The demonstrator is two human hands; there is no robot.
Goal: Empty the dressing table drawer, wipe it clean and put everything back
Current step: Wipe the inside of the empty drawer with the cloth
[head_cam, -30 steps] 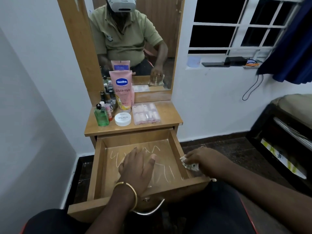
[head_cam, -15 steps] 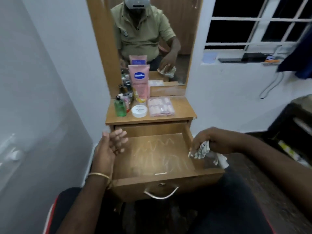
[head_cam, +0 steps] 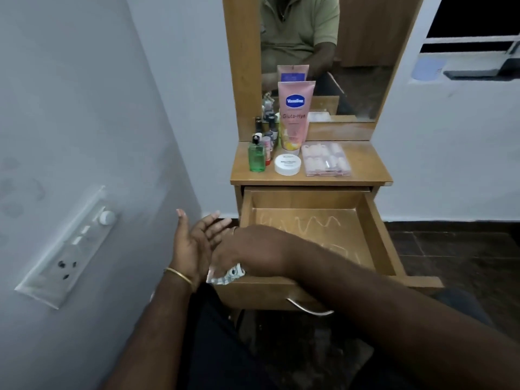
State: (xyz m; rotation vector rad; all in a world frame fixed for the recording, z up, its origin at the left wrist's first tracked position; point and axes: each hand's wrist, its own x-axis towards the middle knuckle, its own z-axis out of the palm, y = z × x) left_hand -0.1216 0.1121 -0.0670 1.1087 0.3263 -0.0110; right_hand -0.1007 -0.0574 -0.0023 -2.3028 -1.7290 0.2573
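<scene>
The wooden drawer [head_cam: 378,237] of the dressing table is pulled out and holds nothing; pale squiggly streaks mark its floor. My right hand [head_cam: 253,250] reaches across the drawer's front left corner, shut on a crumpled white patterned cloth [head_cam: 226,275]. My left hand [head_cam: 194,240] is held open just left of the drawer, palm facing the right hand, with a gold bangle on the wrist. On the tabletop [head_cam: 365,175] stand a pink Vaseline tube [head_cam: 295,115], a green bottle [head_cam: 256,159], a white round jar [head_cam: 287,164], a clear nail box [head_cam: 326,163] and several small bottles [head_cam: 267,133].
A mirror [head_cam: 351,52] rises behind the tabletop. The grey wall on the left carries a switch and socket panel [head_cam: 70,246]. The drawer's metal handle [head_cam: 309,308] hangs at its front, above my dark-clothed lap. Dark tiled floor lies to the right.
My right hand has carried the cloth from the drawer's right side across to its front left corner, meeting the left hand. The camera has swung left and nearer.
</scene>
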